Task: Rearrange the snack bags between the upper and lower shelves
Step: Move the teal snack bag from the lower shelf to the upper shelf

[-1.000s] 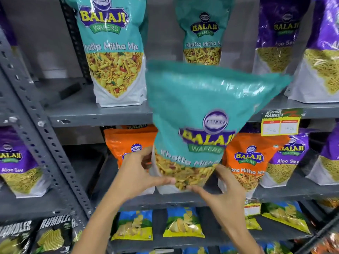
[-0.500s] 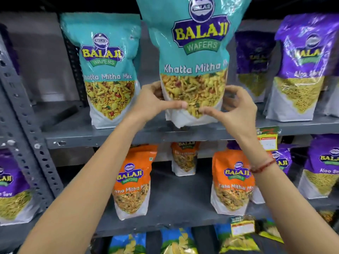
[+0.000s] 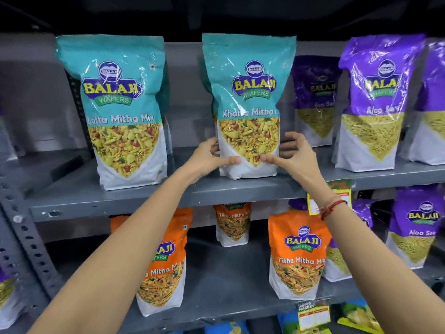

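I had both hands up at the upper shelf [image 3: 168, 201], closed around the lower part of a teal Khatta Mitha Mix bag [image 3: 248, 104] that stood upright on it, a little right of centre. My left hand [image 3: 209, 157] gripped the bag's left edge, thumb laid across the white front panel and fingers wrapped behind; my right hand [image 3: 291, 155] held the right edge the same way, thumb on the front, fingers curled behind the pack. The two thumb tips pointed at each other, near but apart. A red thread bracelet [image 3: 333, 208] sat on my right wrist. At nine o'clock from the held bag stood a second teal Khatta Mitha Mix bag [image 3: 122, 112], upright and apart from it. At three o'clock were purple Aloo Sev bags [image 3: 375, 104], one further back and darker, the others nearer the front edge. On the lower shelf [image 3: 228, 292], at six o'clock, stood orange Tikha Mitha Mix bags [image 3: 298, 256], one partly hidden behind my left forearm, with another purple Aloo Sev pack at about four o'clock. A yellow price tag [image 3: 313, 314] hung on the lower shelf's front lip.
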Demonstrator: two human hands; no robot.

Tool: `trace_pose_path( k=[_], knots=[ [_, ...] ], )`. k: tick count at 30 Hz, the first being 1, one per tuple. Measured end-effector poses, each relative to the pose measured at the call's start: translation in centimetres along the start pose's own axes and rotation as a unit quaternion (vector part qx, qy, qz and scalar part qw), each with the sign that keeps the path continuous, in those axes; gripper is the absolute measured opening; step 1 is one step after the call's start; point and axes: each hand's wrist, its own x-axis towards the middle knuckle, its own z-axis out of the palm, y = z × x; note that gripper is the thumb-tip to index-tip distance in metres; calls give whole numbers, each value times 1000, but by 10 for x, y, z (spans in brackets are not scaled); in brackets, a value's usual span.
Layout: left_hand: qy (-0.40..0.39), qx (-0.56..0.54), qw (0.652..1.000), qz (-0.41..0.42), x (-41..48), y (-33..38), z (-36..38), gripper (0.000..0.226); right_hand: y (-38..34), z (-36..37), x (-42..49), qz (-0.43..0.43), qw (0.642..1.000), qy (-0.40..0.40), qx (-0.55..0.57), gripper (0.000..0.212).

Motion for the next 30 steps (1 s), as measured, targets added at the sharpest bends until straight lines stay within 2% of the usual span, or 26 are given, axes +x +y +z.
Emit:
trace_pose_path(
  k=[3, 5, 7, 10, 13, 17, 20, 24, 26, 27, 28, 30],
  knots=[
    [-52, 21, 998, -12, -4, -2, -1, 62, 3, -2, 6, 58, 996, -71, 13, 109],
    [-57, 21, 998, -17, -6, -5, 0, 64, 4, -3, 9, 85, 989, -122, 19, 109],
    [-54, 18, 998, -19, -6, -7, 4, 68, 2, -5, 11, 94, 983, -153, 31, 91],
    [-63, 49, 996, -28, -5, -11, 8, 88, 3, -6, 14, 113, 977, -167, 63, 62],
    [-102, 48, 993, -32, -7, -12, 5, 86, 7, -8, 14, 128, 975, -164, 72, 60],
    [-127, 43, 990, -48, -4, -16, -2, 94, 6, -9, 13, 129, 975, -162, 83, 40],
    [-126, 56, 989, -53, -3, -17, -2, 102, 4, -8, 13, 127, 976, -157, 87, 42],
    [-125, 84, 987, -47, -10, -8, 1, 81, 2, -10, 9, 123, 977, -167, 40, 65],
    [-62, 93, 993, -22, -20, -3, 4, 80, -3, -14, -3, 77, 992, -104, -11, 78],
    [5, 87, 996, 4, -28, -1, 8, 77, -5, -17, -15, 37, 998, -40, -17, 76],
    [88, 78, 992, 37, -41, 1, 15, 68, -8, -20, -31, -6, 999, 31, -3, 67],
    [235, 61, 962, 123, -75, 3, 39, 42, -6, -24, -72, -87, 984, 153, 36, 42]
  ],
)
